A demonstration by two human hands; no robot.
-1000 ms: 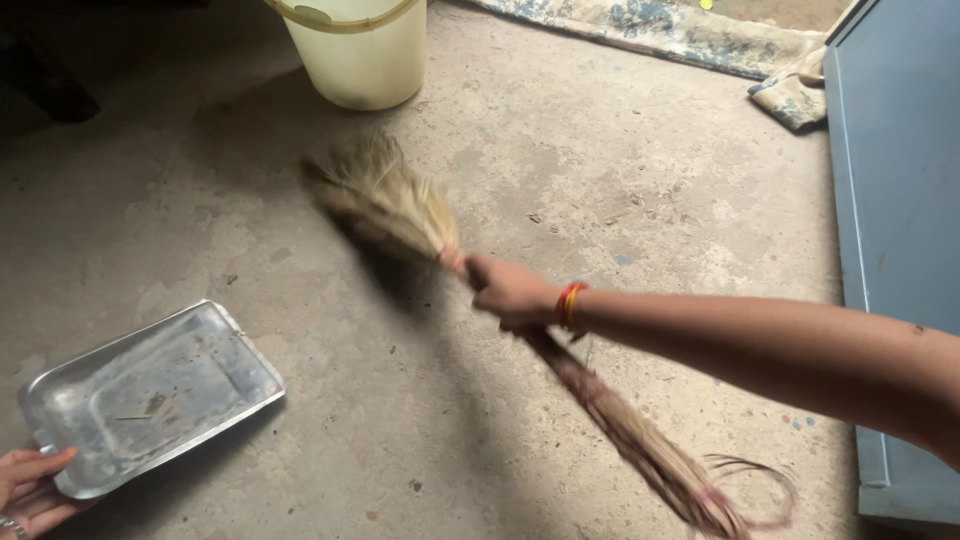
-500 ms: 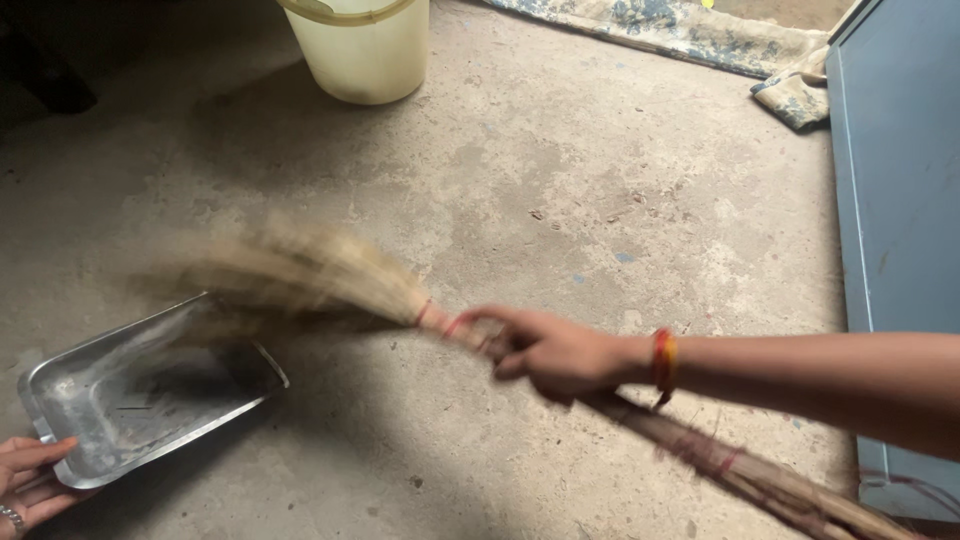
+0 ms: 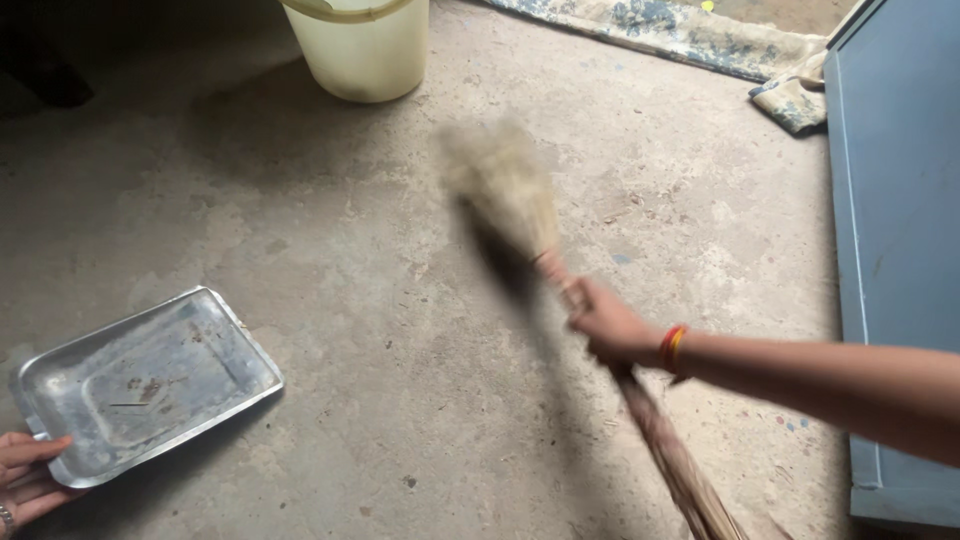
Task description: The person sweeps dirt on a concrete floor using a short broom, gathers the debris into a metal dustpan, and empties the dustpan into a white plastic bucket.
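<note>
My right hand (image 3: 607,322) grips the neck of a straw hand broom (image 3: 503,186), red and yellow bangles on the wrist. The broom's bushy head is blurred and lifted toward the far middle of the concrete floor; its bound tail (image 3: 680,465) runs back under my forearm. At the lower left, my left hand (image 3: 28,476) holds the near corner of a flat, rectangular metal tray (image 3: 140,382) lying on the floor, with a few specks of dirt on it.
A pale yellow plastic bucket (image 3: 360,45) stands at the top. A patterned cloth or rug (image 3: 700,35) lies along the far edge. A grey-blue cabinet (image 3: 900,220) fills the right side. Small bits of debris (image 3: 620,210) dot the floor.
The broom head swept from over the tray's far edge back up and to the right, away from the tray. My right hand moved right. The tray and my left hand barely shifted.
</note>
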